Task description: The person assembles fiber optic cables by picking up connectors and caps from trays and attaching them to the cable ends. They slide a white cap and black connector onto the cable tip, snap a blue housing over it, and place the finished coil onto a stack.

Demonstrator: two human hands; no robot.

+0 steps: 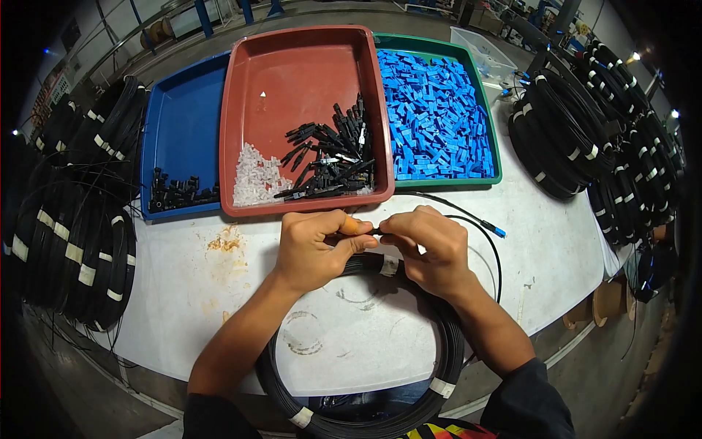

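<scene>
Both hands meet above the far side of a black cable coil (455,344), which has white tape bands. Between the fingertips is a small black part (376,232), mostly covered. My left hand (316,245) pinches its left side; an orange-brown covering is on one finger. My right hand (431,249) pinches the right side. Behind and right of the hands, a black cable end with a blue connector (499,232) lies on the white table (197,293).
A blue tray (183,110) holds black caps. The red tray (300,73) has clear pieces and black parts, and the green tray (496,157) has many blue connectors. Taped cable coils stand at left (69,241) and right (559,135).
</scene>
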